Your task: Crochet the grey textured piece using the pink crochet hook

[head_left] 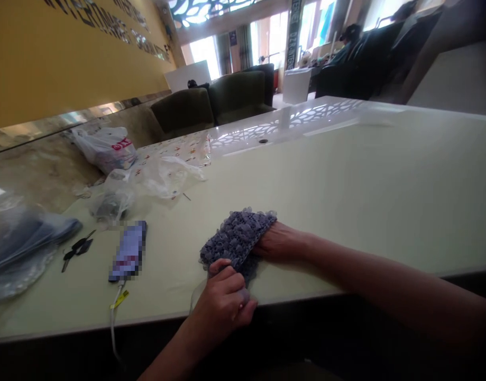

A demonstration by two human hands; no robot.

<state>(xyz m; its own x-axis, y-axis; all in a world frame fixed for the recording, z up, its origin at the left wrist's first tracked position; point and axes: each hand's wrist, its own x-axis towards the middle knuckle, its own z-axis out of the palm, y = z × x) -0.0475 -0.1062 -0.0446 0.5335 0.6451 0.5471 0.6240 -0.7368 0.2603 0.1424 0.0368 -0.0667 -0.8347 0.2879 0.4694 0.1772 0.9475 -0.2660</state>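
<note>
A grey-blue crocheted pouch (235, 235) with a bumpy, ruffled surface lies near the table's front edge. My right hand (280, 241) reaches into its opening from the right, so the fingers are hidden inside. At the pouch's lower left side, my left hand (227, 296) is closed, its fingers curled and pinching at the edge. A thin strand of yarn runs down beside that hand. Whether a small tool is in the left fingers cannot be made out.
Left of the hands lie a blurred-out phone (128, 251) on a white cable (113, 323) and keys (78, 248). Farther left are a plastic bag (24, 243) with grey-blue material, a clear bag (113, 198) and a white carrier bag (108, 148). Dark armchairs (238, 95) stand behind the table (365, 185).
</note>
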